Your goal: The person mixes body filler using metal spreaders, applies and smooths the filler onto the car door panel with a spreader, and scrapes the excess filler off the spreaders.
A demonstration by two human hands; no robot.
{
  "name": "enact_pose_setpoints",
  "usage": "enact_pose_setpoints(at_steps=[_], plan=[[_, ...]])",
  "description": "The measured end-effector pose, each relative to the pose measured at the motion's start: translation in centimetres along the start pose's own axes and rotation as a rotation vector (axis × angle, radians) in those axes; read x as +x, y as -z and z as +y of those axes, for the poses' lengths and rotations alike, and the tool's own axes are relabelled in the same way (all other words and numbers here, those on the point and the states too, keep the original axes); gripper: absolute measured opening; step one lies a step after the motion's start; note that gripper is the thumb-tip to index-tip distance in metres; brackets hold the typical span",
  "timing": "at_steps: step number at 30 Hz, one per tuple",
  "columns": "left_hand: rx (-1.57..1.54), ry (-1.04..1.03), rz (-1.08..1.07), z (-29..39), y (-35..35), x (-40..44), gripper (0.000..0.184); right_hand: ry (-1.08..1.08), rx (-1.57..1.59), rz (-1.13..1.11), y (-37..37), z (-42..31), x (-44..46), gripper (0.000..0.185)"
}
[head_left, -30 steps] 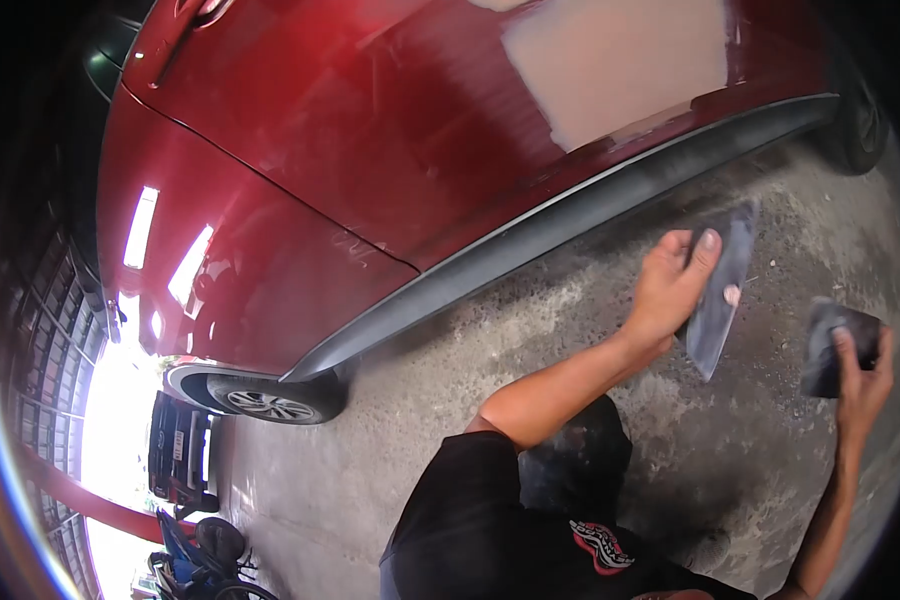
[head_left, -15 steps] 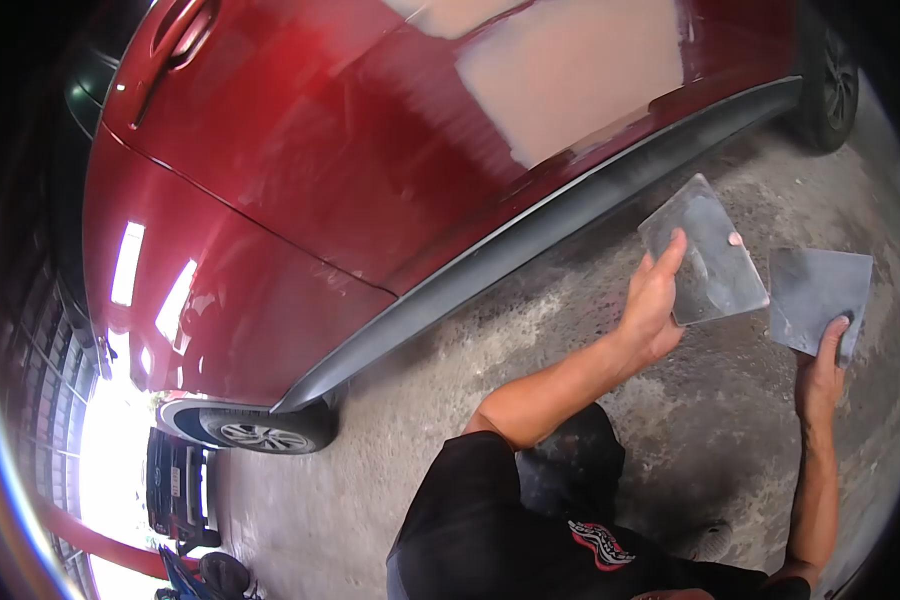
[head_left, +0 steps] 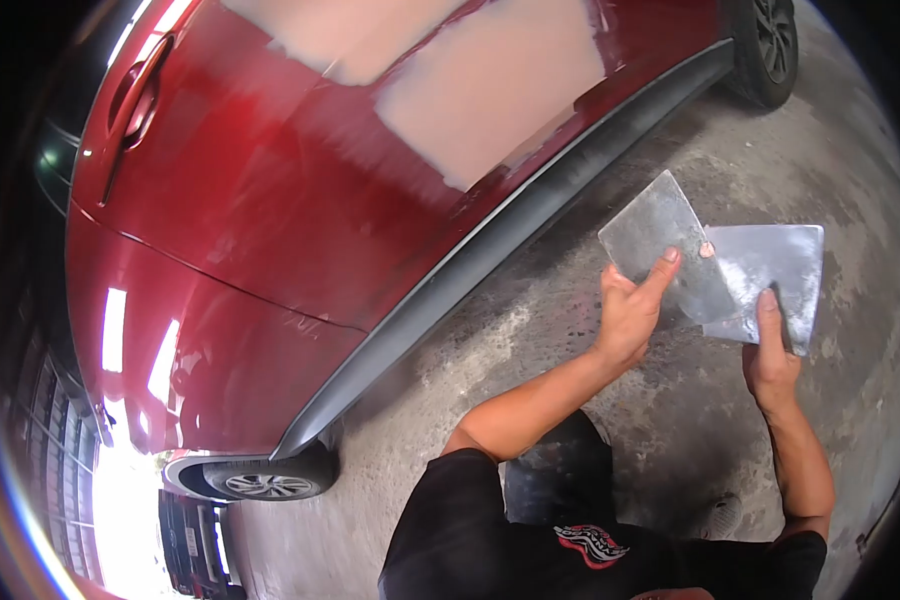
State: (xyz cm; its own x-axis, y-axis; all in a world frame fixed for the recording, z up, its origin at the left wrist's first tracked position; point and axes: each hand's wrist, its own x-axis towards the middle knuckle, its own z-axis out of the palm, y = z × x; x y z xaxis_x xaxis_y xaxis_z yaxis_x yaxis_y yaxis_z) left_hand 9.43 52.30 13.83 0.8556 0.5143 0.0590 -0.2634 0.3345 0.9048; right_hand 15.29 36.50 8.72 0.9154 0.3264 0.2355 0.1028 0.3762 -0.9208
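Note:
My left hand (head_left: 630, 310) is closed on a thin grey rectangular plate (head_left: 660, 225), thumb lying across its face. A small pinkish spot (head_left: 707, 249) shows at that plate's edge; I cannot tell whether it is a fingertip or a dab of material. Wrapped round the lower edge of a second flat grey plate (head_left: 770, 260) is my right hand (head_left: 772, 365), its thumb on top. The left plate overlaps the inner side of the right one. Both are held above the floor, beside a red car (head_left: 270, 200).
Beige filler-like patches (head_left: 495, 90) cover part of the car's door. A dark sill (head_left: 510, 240) runs along its bottom, between two wheels (head_left: 270, 482). Stained concrete floor (head_left: 450, 420) lies below. Another vehicle (head_left: 185, 545) stands by the bright opening at lower left.
The two plates have come together and now overlap; they were apart before. The right plate has tilted and catches more light. The whole view has shifted, moving the car leftward and down.

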Motion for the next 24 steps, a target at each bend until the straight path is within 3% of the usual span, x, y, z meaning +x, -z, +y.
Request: enact_pose_setpoints(at_steps=[3,7,11,12,14,17,19,20,21,22,23,24], plan=[[0.183,-0.095,-0.073,0.0,0.8,0.3,0.041,-0.003,-0.079,-0.067,-0.5,-1.5,-0.3,0.033],[0.343,-0.222,-0.116,0.0,1.6,0.2,0.048,-0.1,-0.25,-0.264,-0.4,-3.3,-0.4,0.035],[0.526,-0.217,-0.189,0.1,2.6,-0.1,0.052,-0.221,-0.263,-0.496,-0.7,-4.4,-0.2,0.037],[0.554,-0.213,-0.21,0.3,2.6,-0.1,0.054,-0.226,-0.271,-0.483,-0.6,-4.4,0.0,0.037],[0.609,-0.207,-0.254,0.6,2.7,-0.1,0.059,-0.15,-0.338,-0.667,-0.4,-4.5,0.4,0.038],[0.977,-0.379,-0.401,1.8,2.3,-0.4,0.07,-0.258,-0.532,-0.777,0.0,-5.4,1.0,0.044],[0.959,-0.362,-0.501,1.7,1.7,-0.6,0.07,-0.301,-0.653,-0.862,0.7,-4.9,0.6,0.047],[0.953,-0.353,-0.586,1.9,1.7,-0.6,0.07,-0.28,-0.559,-0.902,1.2,-3.7,0.3,0.048],[0.714,-0.179,-0.565,1.5,2.2,-0.5,0.061,-0.246,-0.454,-0.951,1.3,-2.4,0.4,0.049],[0.758,-0.194,-0.536,1.5,2.7,-0.4,0.061,-0.35,-0.421,-0.938,1.6,-2.2,0.8,0.046],[0.485,-0.019,-0.383,1.9,3.2,-0.1,0.053,-0.443,-0.394,-0.927,1.8,-2.4,1.5,0.044],[0.192,0.137,-0.232,2.2,3.5,0.2,0.045,-0.405,-0.506,-0.762,2.0,-2.6,1.5,0.041]])
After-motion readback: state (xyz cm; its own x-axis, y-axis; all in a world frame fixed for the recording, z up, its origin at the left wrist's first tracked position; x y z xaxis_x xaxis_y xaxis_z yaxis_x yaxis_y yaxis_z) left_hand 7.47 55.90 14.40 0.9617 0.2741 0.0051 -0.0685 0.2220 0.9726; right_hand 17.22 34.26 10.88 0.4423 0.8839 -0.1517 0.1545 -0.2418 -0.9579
